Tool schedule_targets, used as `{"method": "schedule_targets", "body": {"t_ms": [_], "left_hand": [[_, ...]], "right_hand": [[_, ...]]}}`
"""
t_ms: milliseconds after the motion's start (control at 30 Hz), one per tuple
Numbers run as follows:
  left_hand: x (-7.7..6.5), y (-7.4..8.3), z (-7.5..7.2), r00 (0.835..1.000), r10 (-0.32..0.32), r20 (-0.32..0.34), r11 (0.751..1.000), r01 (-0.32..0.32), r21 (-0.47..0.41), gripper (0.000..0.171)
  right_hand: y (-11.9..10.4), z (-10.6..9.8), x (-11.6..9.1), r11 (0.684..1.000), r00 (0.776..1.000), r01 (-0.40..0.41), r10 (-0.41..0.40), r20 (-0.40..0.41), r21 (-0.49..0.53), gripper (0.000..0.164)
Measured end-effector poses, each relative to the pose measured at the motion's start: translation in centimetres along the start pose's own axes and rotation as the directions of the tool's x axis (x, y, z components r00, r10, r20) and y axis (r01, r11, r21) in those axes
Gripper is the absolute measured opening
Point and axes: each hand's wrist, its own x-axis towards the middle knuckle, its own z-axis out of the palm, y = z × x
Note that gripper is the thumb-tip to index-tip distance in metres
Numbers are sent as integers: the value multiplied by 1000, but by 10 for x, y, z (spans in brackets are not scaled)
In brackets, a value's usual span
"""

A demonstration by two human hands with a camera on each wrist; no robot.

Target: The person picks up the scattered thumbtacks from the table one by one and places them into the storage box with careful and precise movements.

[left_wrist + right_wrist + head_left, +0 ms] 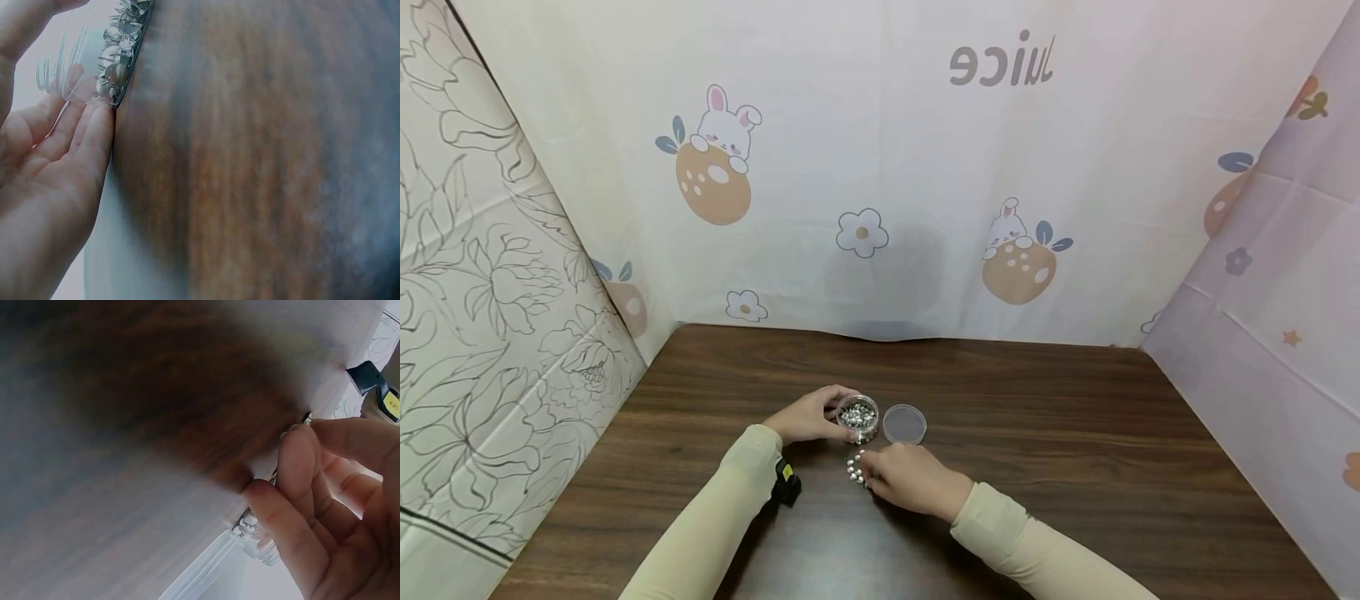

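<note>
A round clear jar (858,421) stands on the table, partly filled with silver thumbtacks (119,59). My left hand (811,415) grips it from the left, fingers and thumb curved about its wall. Just in front of the jar, a curved row of loose silver thumbtacks (854,468) lies on the wood. My right hand (913,477) is down at the right side of this row, fingers bent. In the right wrist view, its thumb and index fingertips (300,440) pinch at a shiny thumbtack (309,415) close to the tabletop; the fingers partly hide it.
A flat clear round lid (905,425) lies on the brown wooden table (1037,400), right beside the jar. On my left wrist sits a black camera (787,483) with a yellow label. Printed curtains (865,167) hang behind the table and along its sides.
</note>
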Motion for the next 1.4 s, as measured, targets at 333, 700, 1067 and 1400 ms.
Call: {"method": "schedule_targets", "body": {"t_ms": [333, 700, 1067, 1400], "left_hand": [[0, 0, 0, 1000, -4, -1, 1000, 4, -12, 66], [-1, 0, 0, 1000, -17, -1, 1000, 17, 8, 66], [1, -1, -1, 1000, 6, 8, 1000, -5, -7, 68], [1, -1, -1, 999, -41, 13, 999, 40, 27, 70]], "right_hand": [[2, 1, 1, 1000, 1000, 6, -6, -11, -15, 11], [11, -8, 4, 984, 993, -74, 57, 104, 164, 16], [24, -19, 19, 964, 992, -118, 123, -8, 237, 7], [40, -22, 37, 930, 959, -257, 280, -52, 264, 6]]}}
